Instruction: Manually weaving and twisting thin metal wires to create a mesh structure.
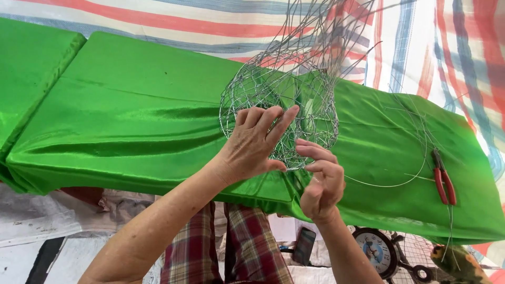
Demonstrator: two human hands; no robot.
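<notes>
A person's two bare hands work at a rounded wire mesh form (279,113) held just above a bench (131,105) draped in shiny green cloth. The left hand (252,144) presses flat against the near side of the form, fingers spread and hooked into the mesh, so its grip is closed on the wire netting itself. The right hand (322,181), just beside and below it, pinches a strand at the form's lower edge between thumb and curled fingers; its grip is clenched on that wire.

The form sits near the middle of the view, over the near edge of the bench, with loose unwoven wire ends (326,31) rising from its top toward the striped tarpaulin (158,21) behind. A long thin wire (415,158) loops away from the form to the right across the green cloth. At the right end of the bench lie red-handled pliers (443,179), well apart from both hands.

Below the bench edge, the person's plaid trousers (247,242) show between the forearms. On the floor nearby are a dark phone (304,245) and a round dial scale (374,251).
</notes>
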